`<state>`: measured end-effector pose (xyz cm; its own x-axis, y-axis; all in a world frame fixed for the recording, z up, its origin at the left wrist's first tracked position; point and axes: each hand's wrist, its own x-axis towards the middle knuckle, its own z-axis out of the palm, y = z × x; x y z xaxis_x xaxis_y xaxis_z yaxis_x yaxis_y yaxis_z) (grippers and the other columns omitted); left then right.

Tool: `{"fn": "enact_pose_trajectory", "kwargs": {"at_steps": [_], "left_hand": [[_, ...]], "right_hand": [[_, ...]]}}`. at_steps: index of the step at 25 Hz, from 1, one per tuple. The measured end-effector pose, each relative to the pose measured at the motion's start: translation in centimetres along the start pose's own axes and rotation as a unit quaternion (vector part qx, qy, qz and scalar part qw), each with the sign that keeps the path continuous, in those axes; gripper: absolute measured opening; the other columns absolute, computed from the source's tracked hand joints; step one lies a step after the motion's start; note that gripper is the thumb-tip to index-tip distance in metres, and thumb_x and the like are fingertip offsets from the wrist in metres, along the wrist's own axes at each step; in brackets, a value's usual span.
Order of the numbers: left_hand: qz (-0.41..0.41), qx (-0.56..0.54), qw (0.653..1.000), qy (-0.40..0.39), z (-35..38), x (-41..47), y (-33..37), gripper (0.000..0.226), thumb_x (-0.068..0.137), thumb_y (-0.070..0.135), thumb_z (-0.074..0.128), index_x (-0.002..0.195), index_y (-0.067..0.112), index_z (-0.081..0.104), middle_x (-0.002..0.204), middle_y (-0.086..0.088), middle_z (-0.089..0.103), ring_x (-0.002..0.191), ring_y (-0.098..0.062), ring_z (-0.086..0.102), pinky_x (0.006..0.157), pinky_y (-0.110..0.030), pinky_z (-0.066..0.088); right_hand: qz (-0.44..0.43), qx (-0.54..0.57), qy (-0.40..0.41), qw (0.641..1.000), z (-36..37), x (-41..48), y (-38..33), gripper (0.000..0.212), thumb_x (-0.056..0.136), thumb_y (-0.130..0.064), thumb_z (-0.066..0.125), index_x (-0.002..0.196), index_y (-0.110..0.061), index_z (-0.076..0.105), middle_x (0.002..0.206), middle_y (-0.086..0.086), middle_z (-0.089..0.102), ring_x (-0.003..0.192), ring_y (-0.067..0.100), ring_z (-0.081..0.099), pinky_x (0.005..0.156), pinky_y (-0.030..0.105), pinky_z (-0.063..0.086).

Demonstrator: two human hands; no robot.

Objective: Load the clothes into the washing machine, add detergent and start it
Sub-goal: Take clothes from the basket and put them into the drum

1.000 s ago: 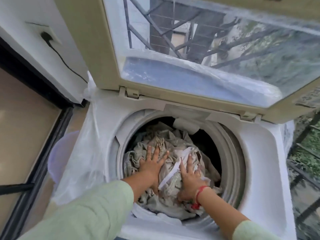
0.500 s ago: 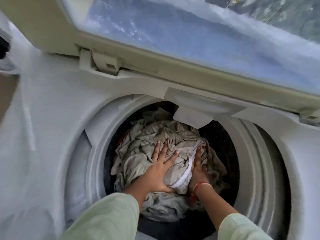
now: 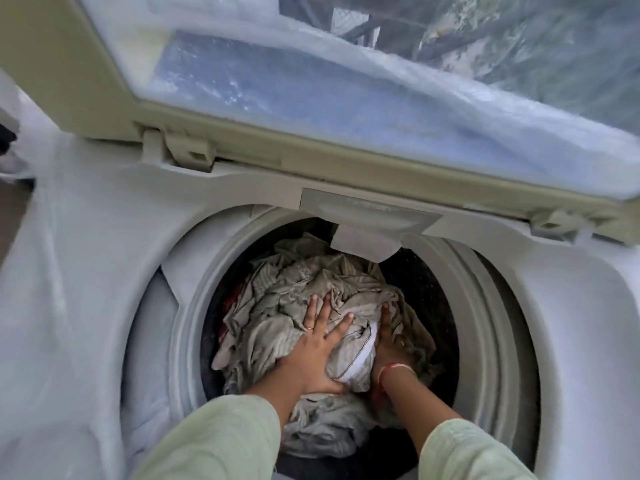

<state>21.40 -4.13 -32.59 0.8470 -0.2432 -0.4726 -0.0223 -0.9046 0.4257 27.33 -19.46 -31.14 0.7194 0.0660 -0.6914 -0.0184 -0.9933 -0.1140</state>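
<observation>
A heap of grey-beige crumpled clothes (image 3: 294, 289) fills the round drum (image 3: 491, 323) of a top-loading washing machine (image 3: 104, 254). My left hand (image 3: 315, 344) lies flat on the heap with fingers spread, pressing down. My right hand (image 3: 389, 341) is pushed into the clothes beside a white-edged fold, its fingers straight and partly buried. A red thread band circles that wrist. Both arms wear pale green sleeves.
The machine's lid (image 3: 311, 81) stands open behind the drum, its window covered in clear plastic film. A grey flap (image 3: 367, 216) juts over the drum's back rim. The white top panel surrounds the opening on both sides.
The camera has come much closer to the drum. Both hands have pressed the clothes deeper, and my right hand has sunk further into the heap.
</observation>
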Motion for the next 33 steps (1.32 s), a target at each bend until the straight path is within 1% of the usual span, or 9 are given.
{"fn": "enact_pose_trajectory", "kwargs": {"at_steps": [3, 6, 9, 11, 13, 16, 20, 25, 33], "left_hand": [[-0.044, 0.053, 0.996, -0.057, -3.8, -2.7, 0.7, 0.128, 0.059, 0.079, 0.060, 0.129, 0.039, -0.041, 0.142, -0.011, -0.043, 0.130, -0.037, -0.042, 0.114, -0.060, 0.012], [-0.071, 0.003, 0.992, -0.107, -7.2, -6.0, 0.4, 0.130, 0.058, 0.072, 0.070, 0.139, 0.042, -0.027, 0.150, -0.007, -0.035, 0.136, -0.033, -0.033, 0.111, -0.061, 0.012], [-0.061, -0.056, 0.982, -0.168, -11.6, -9.1, 0.5, 0.120, 0.061, 0.069, 0.071, 0.147, 0.038, -0.007, 0.157, -0.007, -0.019, 0.144, -0.032, -0.014, 0.116, -0.054, 0.013], [-0.084, -0.133, 0.983, -0.096, -14.5, -10.5, 0.7, 0.095, 0.066, 0.070, 0.067, 0.145, 0.032, 0.029, 0.155, -0.005, 0.019, 0.141, -0.027, 0.021, 0.112, -0.040, 0.028], [-0.131, -0.084, 0.985, 0.073, -15.9, -10.9, 0.9, 0.082, 0.065, 0.073, 0.063, 0.131, 0.029, 0.047, 0.136, -0.001, 0.045, 0.129, -0.023, 0.038, 0.103, -0.039, 0.033], [-0.191, -0.054, 0.978, 0.056, -14.3, -10.6, 1.1, 0.122, 0.050, 0.079, 0.066, 0.147, 0.032, 0.009, 0.155, -0.006, 0.014, 0.143, -0.034, 0.007, 0.110, -0.061, 0.012], [-0.198, -0.010, 0.974, -0.107, -9.7, -9.7, -0.3, 0.146, 0.053, 0.057, 0.083, 0.132, 0.038, -0.039, 0.149, -0.007, -0.038, 0.139, -0.041, -0.024, 0.110, -0.067, 0.008], [-0.221, 0.050, 0.962, -0.150, -5.5, -5.4, -1.0, 0.143, 0.059, 0.046, 0.084, 0.140, 0.028, -0.032, 0.144, -0.014, -0.043, 0.136, -0.048, -0.024, 0.115, -0.057, 0.011], [-0.191, 0.059, 0.960, -0.194, -2.8, 0.7, -4.3, 0.136, 0.063, 0.049, 0.081, 0.145, 0.020, -0.024, 0.146, -0.019, -0.038, 0.134, -0.051, -0.026, 0.115, -0.055, 0.001]], "right_hand": [[-0.011, -0.080, -0.085, 0.993, -2.0, -3.3, -1.2, 0.086, 0.095, -0.032, 0.046, 0.144, -0.025, -0.024, 0.156, 0.010, -0.016, 0.145, 0.033, 0.008, 0.117, 0.045, 0.017], [-0.065, -0.118, -0.216, 0.967, -6.5, -5.9, -2.8, 0.128, 0.068, -0.030, 0.080, 0.145, -0.024, -0.022, 0.152, 0.006, -0.030, 0.144, 0.035, 0.008, 0.114, 0.042, 0.028], [-0.122, -0.005, -0.296, 0.947, -11.4, -8.8, -4.5, 0.119, 0.051, -0.044, 0.083, 0.148, -0.018, 0.021, 0.154, 0.004, 0.023, 0.137, 0.024, 0.032, 0.111, 0.036, 0.034], [-0.145, 0.090, -0.133, 0.976, -12.8, -10.7, -5.4, 0.087, 0.065, -0.046, 0.076, 0.139, -0.021, 0.039, 0.140, 0.000, 0.043, 0.130, 0.022, 0.042, 0.105, 0.035, 0.038], [-0.118, 0.067, 0.052, 0.989, -12.7, -12.0, -6.9, 0.101, 0.066, -0.057, 0.073, 0.147, -0.028, 0.019, 0.155, 0.003, 0.019, 0.140, 0.032, 0.024, 0.105, 0.048, 0.034], [-0.037, -0.070, 0.015, 0.997, -9.0, -12.8, -8.6, 0.129, 0.064, -0.061, 0.073, 0.139, -0.039, -0.030, 0.149, -0.002, -0.038, 0.141, 0.041, -0.019, 0.100, 0.073, 0.017], [0.023, -0.062, -0.041, 0.997, -3.3, -9.8, -6.5, 0.135, 0.071, -0.043, 0.076, 0.122, -0.037, -0.048, 0.146, 0.007, -0.042, 0.135, 0.049, -0.025, 0.103, 0.074, 0.013], [-0.027, -0.081, -0.041, 0.996, -0.3, -6.9, -5.0, 0.120, 0.080, -0.040, 0.067, 0.139, -0.020, -0.035, 0.146, 0.022, -0.036, 0.137, 0.049, -0.019, 0.115, 0.058, 0.004], [-0.004, -0.062, -0.117, 0.991, 1.7, 1.3, -5.0, 0.135, 0.071, -0.032, 0.079, 0.134, -0.033, -0.040, 0.136, 0.017, -0.052, 0.136, 0.050, 0.021, 0.105, 0.051, 0.037]]}}
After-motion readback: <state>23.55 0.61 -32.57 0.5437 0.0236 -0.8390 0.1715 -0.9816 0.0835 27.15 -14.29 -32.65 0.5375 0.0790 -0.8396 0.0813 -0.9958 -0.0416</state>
